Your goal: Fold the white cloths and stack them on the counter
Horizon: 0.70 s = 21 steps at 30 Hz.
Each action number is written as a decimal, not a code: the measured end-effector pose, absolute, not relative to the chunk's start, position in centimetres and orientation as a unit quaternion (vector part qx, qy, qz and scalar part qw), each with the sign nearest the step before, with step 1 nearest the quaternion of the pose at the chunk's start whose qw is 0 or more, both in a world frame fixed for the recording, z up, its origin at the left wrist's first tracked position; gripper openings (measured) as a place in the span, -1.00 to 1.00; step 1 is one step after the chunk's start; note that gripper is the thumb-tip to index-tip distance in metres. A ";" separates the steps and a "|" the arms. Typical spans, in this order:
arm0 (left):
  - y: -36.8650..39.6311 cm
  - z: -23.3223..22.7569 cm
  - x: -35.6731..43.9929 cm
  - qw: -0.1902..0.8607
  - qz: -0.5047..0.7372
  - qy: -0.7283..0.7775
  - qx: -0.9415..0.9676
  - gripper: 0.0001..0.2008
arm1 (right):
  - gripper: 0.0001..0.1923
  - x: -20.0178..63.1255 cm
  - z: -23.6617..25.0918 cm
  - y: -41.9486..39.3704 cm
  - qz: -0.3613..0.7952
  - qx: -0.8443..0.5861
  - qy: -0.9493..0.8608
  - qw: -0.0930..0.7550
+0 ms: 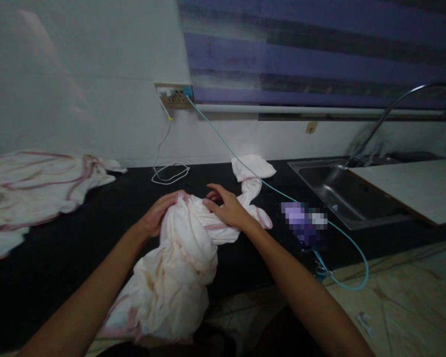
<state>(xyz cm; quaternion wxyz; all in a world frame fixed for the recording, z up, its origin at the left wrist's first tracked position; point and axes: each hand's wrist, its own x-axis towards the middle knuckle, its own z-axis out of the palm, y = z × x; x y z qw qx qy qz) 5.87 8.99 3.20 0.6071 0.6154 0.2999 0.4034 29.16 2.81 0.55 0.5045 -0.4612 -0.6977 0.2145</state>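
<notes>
A bunched white cloth with pink trim [182,258] lies on the black countertop [78,233] and hangs over its front edge. My left hand [159,213] grips the top of the bundle from the left, fingers curled into the fabric. My right hand [226,206] rests flat on the twisted part of the cloth to the right, fingers spread. The cloth runs on toward the wall in a twisted strip ending in a white fold [252,168].
A second white cloth with pink stripes [37,183] lies spread at the far left. A teal cable [245,171] runs from the wall socket [176,96] to a blurred purple object [303,223]. A white cable [170,173] coils near the wall. A steel sink [342,193] with a tap sits at right.
</notes>
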 end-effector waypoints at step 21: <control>11.2 2.7 3.0 0.255 0.359 0.481 0.759 -0.68 | -0.74 33.0 1.5 3.3 -0.011 -0.655 -0.454 0.604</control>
